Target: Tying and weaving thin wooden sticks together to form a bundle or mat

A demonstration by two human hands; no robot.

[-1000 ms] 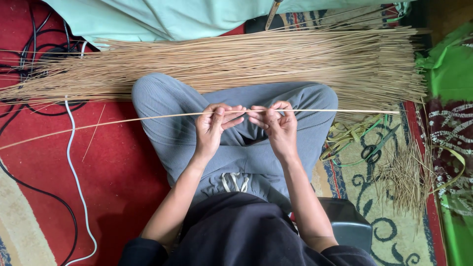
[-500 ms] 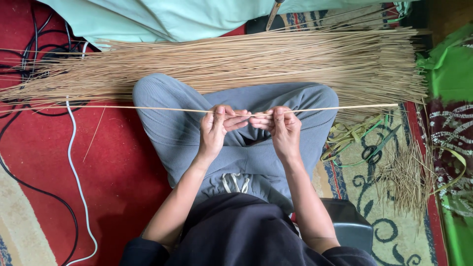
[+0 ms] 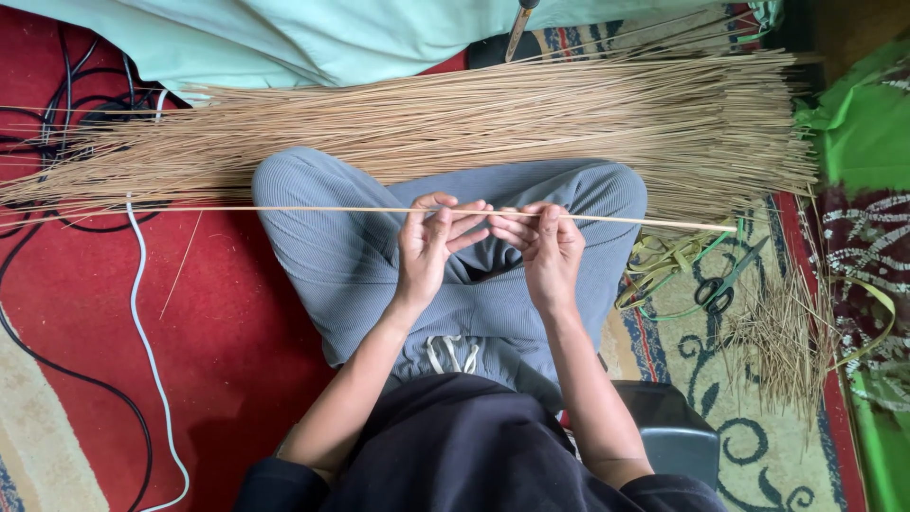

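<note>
A single thin stick [image 3: 313, 210] is being held level across the lap, pinched in the closed fingertips of the left hand [image 3: 428, 237] and right hand [image 3: 548, 245], side by side for control. The stick pile [image 3: 493, 123] is lying just beyond the knees.

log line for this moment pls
left hand: pinching thin stick | right hand: pinching same stick | stick: level across lap | stick pile: on rug beyond knees | scissors: right, untouched
</note>
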